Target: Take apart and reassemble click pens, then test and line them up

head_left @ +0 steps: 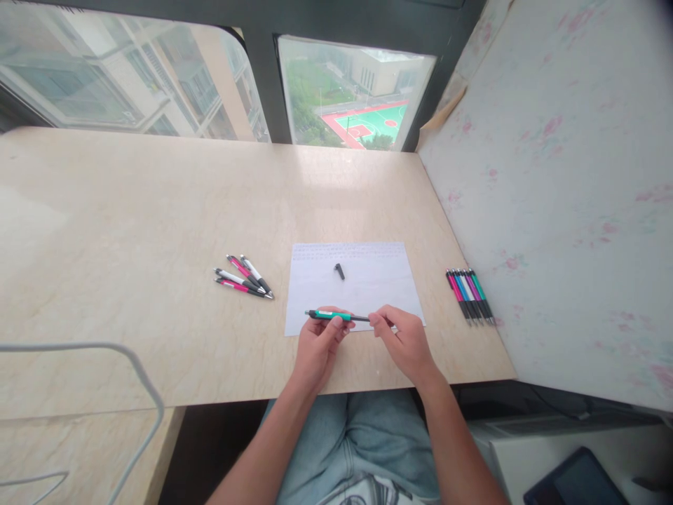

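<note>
Both hands are over the near edge of a white sheet of paper (357,287). My left hand (323,340) is closed around the green barrel of a ballpoint pen (331,315), which lies nearly level with its black button end to the left. A thin dark refill (360,318) sticks out of the barrel's right end. My right hand (402,337) pinches the far end of that refill, its tip hidden by the fingers. On the paper beyond the hands lies a small black tapered piece (339,271), apart from the pen. Faint handwriting runs along the sheet's far edge.
Several pink and white pens (245,278) lie fanned out left of the paper. On the right, a row of several coloured pens (470,296) rests near the papered wall (568,210). A grey cable (126,354) arches over the left front of the beige tabletop (158,210).
</note>
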Demonstrator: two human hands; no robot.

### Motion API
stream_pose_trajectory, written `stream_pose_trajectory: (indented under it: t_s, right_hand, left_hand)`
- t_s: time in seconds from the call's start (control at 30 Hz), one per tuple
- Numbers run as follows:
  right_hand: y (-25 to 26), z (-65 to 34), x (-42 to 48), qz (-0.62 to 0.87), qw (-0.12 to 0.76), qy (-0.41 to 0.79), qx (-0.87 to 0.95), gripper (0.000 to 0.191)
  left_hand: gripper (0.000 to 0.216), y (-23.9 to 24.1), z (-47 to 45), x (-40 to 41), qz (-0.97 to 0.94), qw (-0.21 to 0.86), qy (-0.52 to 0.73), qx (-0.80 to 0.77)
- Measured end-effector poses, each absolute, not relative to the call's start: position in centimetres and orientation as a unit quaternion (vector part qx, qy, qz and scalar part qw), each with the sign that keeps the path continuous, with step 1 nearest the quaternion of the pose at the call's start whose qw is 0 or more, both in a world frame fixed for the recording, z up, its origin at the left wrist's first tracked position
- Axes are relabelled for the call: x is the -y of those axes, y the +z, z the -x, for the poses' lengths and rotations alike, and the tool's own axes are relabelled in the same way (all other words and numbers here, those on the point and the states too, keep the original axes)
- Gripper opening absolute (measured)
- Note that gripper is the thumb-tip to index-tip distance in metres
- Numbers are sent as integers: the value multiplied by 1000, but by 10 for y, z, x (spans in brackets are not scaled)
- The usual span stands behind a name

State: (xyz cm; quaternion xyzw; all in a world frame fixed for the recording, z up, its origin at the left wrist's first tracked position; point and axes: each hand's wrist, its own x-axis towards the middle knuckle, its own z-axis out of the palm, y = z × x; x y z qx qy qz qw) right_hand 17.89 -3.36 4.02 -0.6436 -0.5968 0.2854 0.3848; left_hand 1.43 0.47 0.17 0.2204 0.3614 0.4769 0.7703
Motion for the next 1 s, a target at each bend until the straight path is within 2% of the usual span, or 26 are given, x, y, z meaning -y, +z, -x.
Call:
stream_pose_trajectory:
  t_s: [0.07,0.17,0.27,0.5,0.73,0.9,1.0]
  right_hand:
    - [41,-178,33,634,379,297,605,38]
    - [40,-175,32,624,391,302,605,23]
    - [39,-174,32,628,397,292,602,18]
    - [37,-174,31,654,365,242,617,39]
    - [39,-174,31,658,375,369,539,50]
    - [41,-174,30,642,394,326,571,27]
    - [40,-173,28,646,395,291,584,25]
  left_hand:
    - [17,1,-14,-5,-221,771,477,-360]
    - [15,-1,-14,-6,-216,772,478,-359]
    - [15,-2,-14,-6,-213,774,478,-357]
    - [16,4,-14,-5,-220,777,471,-356]
    - [16,3,-13,-4,-232,786,461,-341]
    - [16,2,-13,-5,-217,783,473,-341]
    - [15,2,-13,-5,-216,782,473,-345]
